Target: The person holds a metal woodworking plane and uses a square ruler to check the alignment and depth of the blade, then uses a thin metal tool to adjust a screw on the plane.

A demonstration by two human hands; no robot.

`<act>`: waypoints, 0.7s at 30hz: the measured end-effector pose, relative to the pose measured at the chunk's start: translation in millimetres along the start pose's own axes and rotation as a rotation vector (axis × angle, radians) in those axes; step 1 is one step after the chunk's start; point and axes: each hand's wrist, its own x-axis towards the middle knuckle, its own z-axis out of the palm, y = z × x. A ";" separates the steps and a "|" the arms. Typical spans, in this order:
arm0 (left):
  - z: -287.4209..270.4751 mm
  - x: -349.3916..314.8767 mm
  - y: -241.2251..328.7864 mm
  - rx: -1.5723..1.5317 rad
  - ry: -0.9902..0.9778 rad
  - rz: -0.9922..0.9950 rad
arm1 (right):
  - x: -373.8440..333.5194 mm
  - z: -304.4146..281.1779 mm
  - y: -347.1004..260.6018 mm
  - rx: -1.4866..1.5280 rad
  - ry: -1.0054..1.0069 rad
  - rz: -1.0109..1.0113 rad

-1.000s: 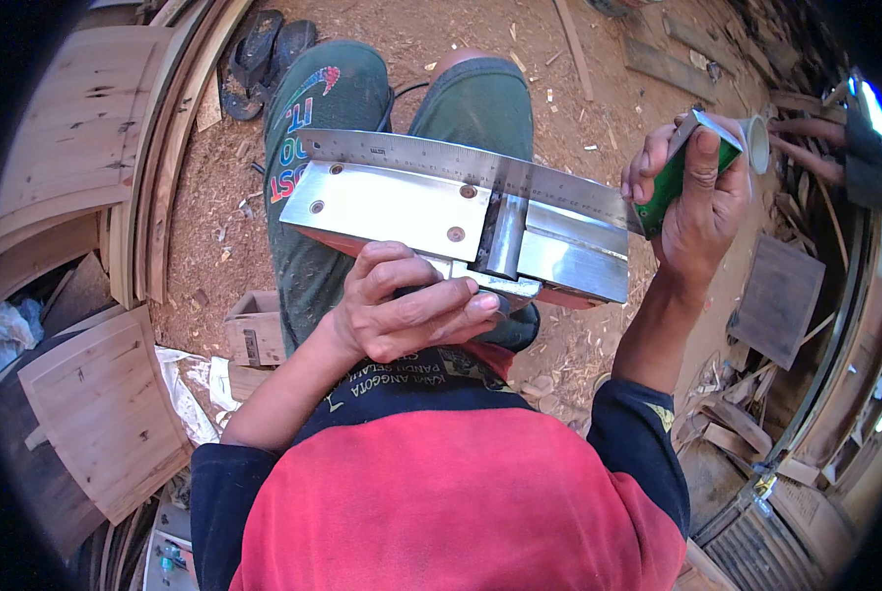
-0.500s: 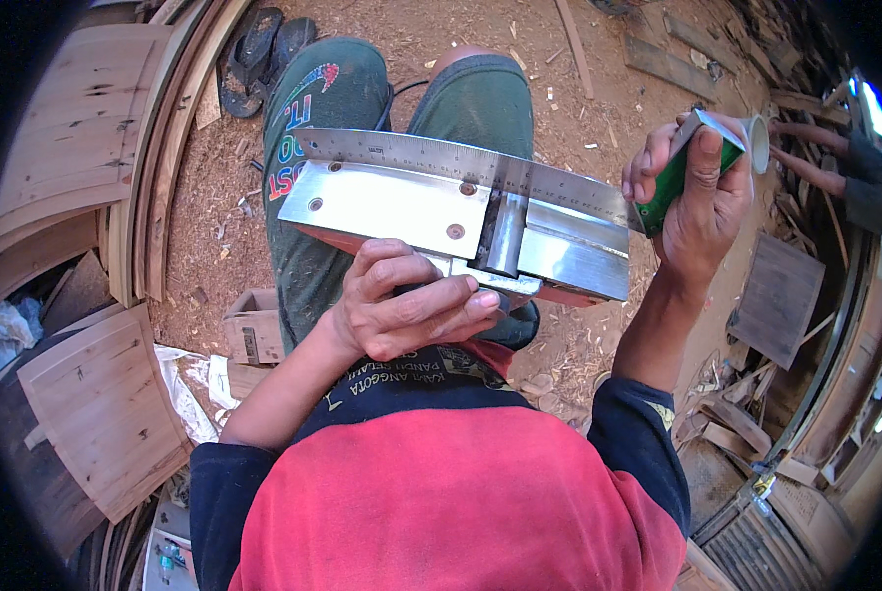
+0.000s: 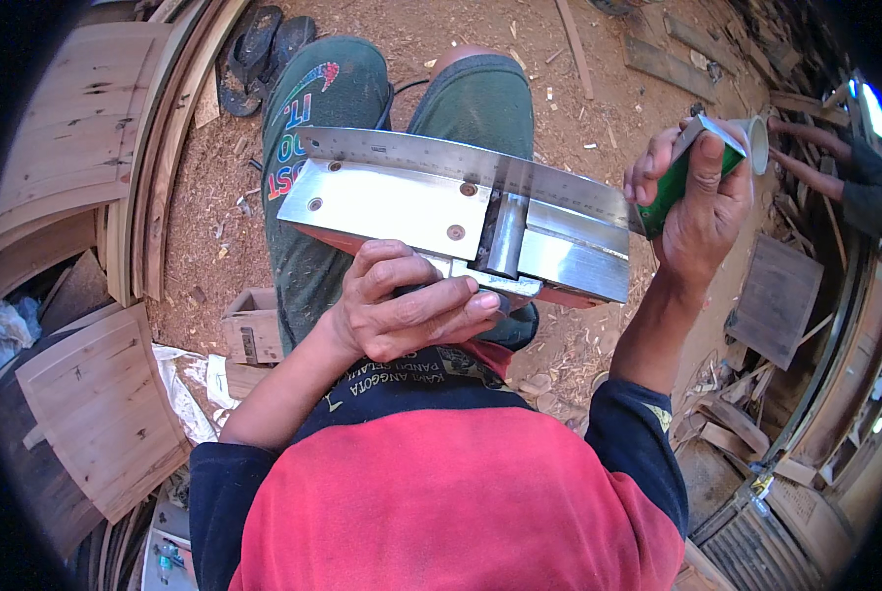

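An electric hand planer (image 3: 392, 212) lies sole up above my lap, with its bare metal sole plates and cutter drum (image 3: 506, 233) facing me. My left hand (image 3: 407, 305) is closed round its near side, the fingertips close to the drum opening. In my right hand (image 3: 697, 187) is the green stock of a try square (image 3: 461, 163). The square's steel ruler blade stands on edge along the far side of the sole, spanning the drum and both plates. Most of the planer's red body is hidden beneath the sole.
Wood shavings cover the ground around my legs. Wooden panels (image 3: 106, 409) and long boards stand on the left, near a small wooden box (image 3: 254, 325) and sandals (image 3: 264, 54). Another person's arms (image 3: 806, 163) show at the far right, past a brown board (image 3: 776, 300).
The try square's blade has tilted very slightly, and its scale marks show less plainly. Both hands and the planer keep nearly the same place.
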 end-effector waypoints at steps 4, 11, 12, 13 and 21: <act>-1.0 0.5 0.0 0.003 -0.005 0.001 | -0.3 0.3 1.4 0.010 -0.002 -0.003; 0.4 -0.7 -0.1 0.006 -0.004 0.005 | 0.0 -2.0 0.7 0.064 0.023 -0.013; 0.3 -0.8 0.1 0.008 -0.001 0.003 | 0.2 -1.6 0.8 0.065 0.022 -0.014; 0.1 -1.0 0.1 0.011 0.002 0.002 | 0.4 -0.9 0.8 0.047 0.020 -0.013; 0.1 -0.1 0.1 0.007 0.008 0.002 | -0.4 2.2 0.5 -0.005 0.016 -0.010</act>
